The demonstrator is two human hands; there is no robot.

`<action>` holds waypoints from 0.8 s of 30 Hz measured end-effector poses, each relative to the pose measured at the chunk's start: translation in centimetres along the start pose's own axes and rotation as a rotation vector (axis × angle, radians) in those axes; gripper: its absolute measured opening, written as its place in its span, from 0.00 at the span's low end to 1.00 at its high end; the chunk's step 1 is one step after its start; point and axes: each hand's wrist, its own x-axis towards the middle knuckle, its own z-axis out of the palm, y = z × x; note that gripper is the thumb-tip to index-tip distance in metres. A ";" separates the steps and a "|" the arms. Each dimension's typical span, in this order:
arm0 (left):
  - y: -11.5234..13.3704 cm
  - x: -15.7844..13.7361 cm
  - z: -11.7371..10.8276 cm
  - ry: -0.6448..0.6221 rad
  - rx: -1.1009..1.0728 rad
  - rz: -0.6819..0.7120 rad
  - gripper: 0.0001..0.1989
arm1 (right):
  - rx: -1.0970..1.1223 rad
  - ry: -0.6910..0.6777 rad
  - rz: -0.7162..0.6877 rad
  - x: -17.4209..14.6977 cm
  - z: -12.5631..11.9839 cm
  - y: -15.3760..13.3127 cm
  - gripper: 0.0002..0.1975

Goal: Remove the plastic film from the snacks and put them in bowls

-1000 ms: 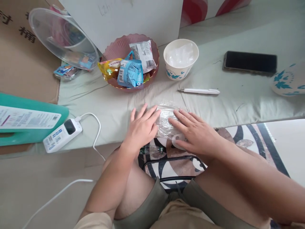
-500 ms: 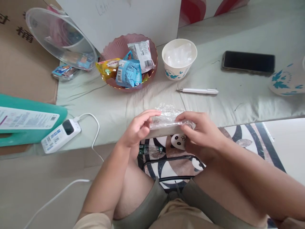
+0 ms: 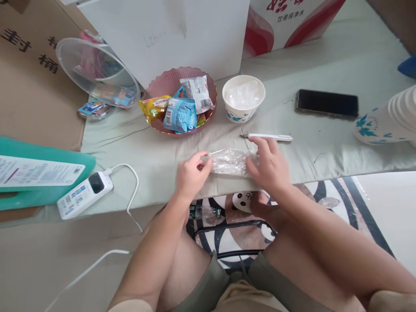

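A crumpled clear plastic bag (image 3: 230, 162) lies near the front edge of the cloth-covered table, between my hands. My left hand (image 3: 192, 175) pinches its left end between thumb and forefinger. At the other end, my right hand (image 3: 271, 167) is spread, its thumb against the bag and its fingertips over a white pen-shaped tool (image 3: 276, 137) with a thin metal tip. Just behind stands a paper cup (image 3: 242, 115) with blue leaf prints, holding translucent plastic. To its left, a pink scalloped bowl (image 3: 164, 78) holds several wrapped snacks.
A black phone (image 3: 326, 103) and stacked paper cups (image 3: 373, 128) are on the right. At left are a white power bank (image 3: 86, 195) with a cable, a green jug (image 3: 39, 173) and a tipped clear tub (image 3: 97, 73). Boxes (image 3: 195, 39) stand behind.
Both hands have moved with the bag from the table's edge onto the tabletop. My right hand has spread its fingers toward the pen-shaped tool. The view has tilted upward slightly.
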 end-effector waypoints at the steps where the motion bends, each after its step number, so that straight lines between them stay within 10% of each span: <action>1: 0.0 0.1 0.2 0.027 0.052 0.019 0.12 | -0.054 0.054 -0.062 -0.1 0.0 -0.2 0.17; 7: 0.0 0.6 0.7 0.029 0.267 0.023 0.12 | -0.085 -0.181 -0.492 -1.6 0.6 -1.7 0.15; 14: -0.6 0.6 0.3 0.121 -0.080 0.048 0.10 | 0.224 -0.330 -0.024 -0.9 0.1 -1.6 0.11; 19: 0.2 0.1 0.5 -0.367 -0.813 -0.099 0.33 | 1.060 -0.451 0.457 -1.1 -0.6 -3.0 0.14; 24: 1.7 -0.1 1.1 -0.452 -0.697 -0.184 0.23 | 1.022 -0.486 0.381 -1.6 0.2 -3.1 0.13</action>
